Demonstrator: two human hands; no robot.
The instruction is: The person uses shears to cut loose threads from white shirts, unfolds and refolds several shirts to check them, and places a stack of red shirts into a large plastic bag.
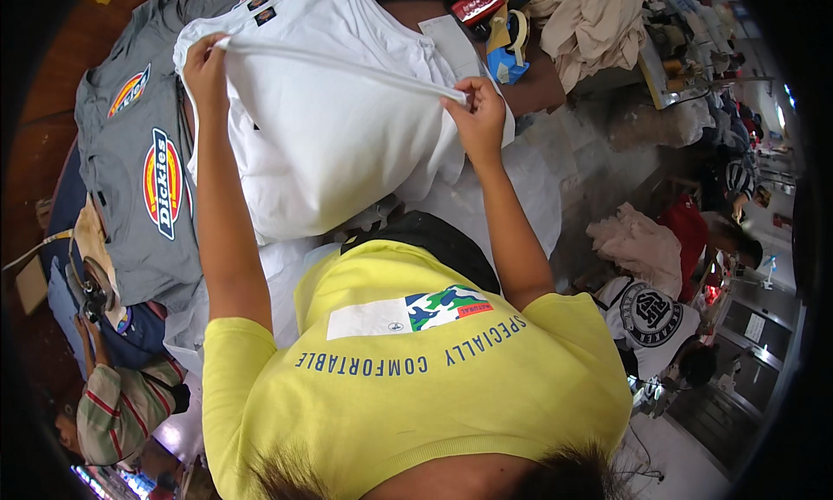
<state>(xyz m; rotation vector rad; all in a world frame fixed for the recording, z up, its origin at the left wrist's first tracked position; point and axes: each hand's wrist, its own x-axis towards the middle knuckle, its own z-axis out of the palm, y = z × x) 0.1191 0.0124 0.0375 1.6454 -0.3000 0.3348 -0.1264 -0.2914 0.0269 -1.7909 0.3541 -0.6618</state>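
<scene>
A white T-shirt (321, 144) lies spread before me, its lower part hanging over the table's near edge. My left hand (206, 66) pinches one end of a folded edge of it, at the far left. Closed on the other end of that edge, my right hand (477, 109) holds it between thumb and fingers. The edge is pulled straight between both hands. Small dark labels (263, 10) show at a neckline beyond. Grey T-shirts (130, 187) with a colourful printed emblem lie to the left.
A tape dispenser (508, 53) and a red object (475, 5) sit at the back right of the table. Beige cloth (590, 23) is heaped beyond them. A person in a striped shirt (126, 409) works at the lower left, near an iron-like tool (94, 292). Other people sit at right.
</scene>
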